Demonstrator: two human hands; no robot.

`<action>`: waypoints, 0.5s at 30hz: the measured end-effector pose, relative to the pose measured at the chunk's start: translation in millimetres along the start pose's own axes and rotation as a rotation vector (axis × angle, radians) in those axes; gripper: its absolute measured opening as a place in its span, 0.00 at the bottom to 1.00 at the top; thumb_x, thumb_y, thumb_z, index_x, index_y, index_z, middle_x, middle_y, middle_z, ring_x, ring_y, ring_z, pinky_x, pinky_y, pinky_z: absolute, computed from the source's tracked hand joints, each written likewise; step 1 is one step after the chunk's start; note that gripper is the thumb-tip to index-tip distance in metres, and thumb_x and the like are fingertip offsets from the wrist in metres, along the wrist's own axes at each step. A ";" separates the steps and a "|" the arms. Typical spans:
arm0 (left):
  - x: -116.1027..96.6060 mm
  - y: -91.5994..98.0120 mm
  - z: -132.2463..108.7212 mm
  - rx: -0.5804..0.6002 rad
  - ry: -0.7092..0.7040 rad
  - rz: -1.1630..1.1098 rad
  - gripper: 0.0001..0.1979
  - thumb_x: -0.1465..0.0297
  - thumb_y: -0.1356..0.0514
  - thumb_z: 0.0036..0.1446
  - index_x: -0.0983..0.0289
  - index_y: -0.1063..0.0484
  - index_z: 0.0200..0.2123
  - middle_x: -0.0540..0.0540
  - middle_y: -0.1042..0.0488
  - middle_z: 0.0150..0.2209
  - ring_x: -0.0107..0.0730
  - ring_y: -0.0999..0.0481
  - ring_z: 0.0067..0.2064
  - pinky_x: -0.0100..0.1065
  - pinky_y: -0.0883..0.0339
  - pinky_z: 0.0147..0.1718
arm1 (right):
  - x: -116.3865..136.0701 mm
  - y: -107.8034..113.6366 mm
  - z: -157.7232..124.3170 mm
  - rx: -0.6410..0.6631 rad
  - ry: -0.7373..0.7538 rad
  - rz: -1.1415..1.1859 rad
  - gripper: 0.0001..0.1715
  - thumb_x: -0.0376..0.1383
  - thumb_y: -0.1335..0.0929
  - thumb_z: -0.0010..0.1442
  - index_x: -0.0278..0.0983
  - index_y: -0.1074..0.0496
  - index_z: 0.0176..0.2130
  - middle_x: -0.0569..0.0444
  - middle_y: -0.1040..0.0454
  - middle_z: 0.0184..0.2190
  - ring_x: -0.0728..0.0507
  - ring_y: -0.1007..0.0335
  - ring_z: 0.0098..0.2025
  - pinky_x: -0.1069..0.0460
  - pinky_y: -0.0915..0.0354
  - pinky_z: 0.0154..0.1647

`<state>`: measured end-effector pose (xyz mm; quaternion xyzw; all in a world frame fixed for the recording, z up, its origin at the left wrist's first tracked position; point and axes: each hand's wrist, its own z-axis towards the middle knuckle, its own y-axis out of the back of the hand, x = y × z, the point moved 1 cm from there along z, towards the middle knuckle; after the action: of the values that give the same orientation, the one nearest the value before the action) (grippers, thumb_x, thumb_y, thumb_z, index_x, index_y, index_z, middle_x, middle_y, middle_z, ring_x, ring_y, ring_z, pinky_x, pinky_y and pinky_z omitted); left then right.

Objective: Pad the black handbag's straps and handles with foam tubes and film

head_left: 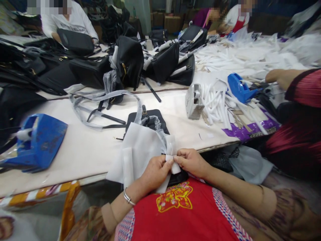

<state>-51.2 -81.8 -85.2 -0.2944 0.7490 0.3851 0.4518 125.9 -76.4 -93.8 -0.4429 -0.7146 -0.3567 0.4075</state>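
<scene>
My left hand (158,169) pinches a white foam strip (171,144) at the table's front edge, thumb against it. From the other side my right hand (192,162) grips the same strip, its fingertips meeting those of the left. The strip seems wrapped around a part of a black bag (160,118), which lies partly on the table and partly against my apron. A white foam sheet (139,139) covers much of the bag, and a rolled white foam piece (128,165) rests on that sheet. Clear plastic wrapping (136,100) trails along the bag's strap.
Blue tape dispensers (46,142) stand at left and right, with a grey dispenser (194,102) beside a heap of white foam strips (215,100). Black bags (130,62) crowd the back left. A co-worker's arm (288,80) reaches in from the right; other people work across the table.
</scene>
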 end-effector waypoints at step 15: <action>7.1 -4.9 4.5 -0.052 0.034 -0.033 0.24 0.52 0.51 0.62 0.65 0.28 0.31 0.53 0.26 0.27 0.36 0.29 0.31 0.30 0.40 0.30 | 59.5 157.3 53.4 -0.837 0.153 -0.068 0.12 0.39 0.32 0.58 0.35 0.25 0.40 0.55 0.26 0.31 0.46 0.32 0.34 0.53 0.38 0.35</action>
<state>-48.3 -81.3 -94.5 -0.3249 0.7412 0.3920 0.4375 240.5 46.0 -39.0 -0.5184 -0.4900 -0.6612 0.2324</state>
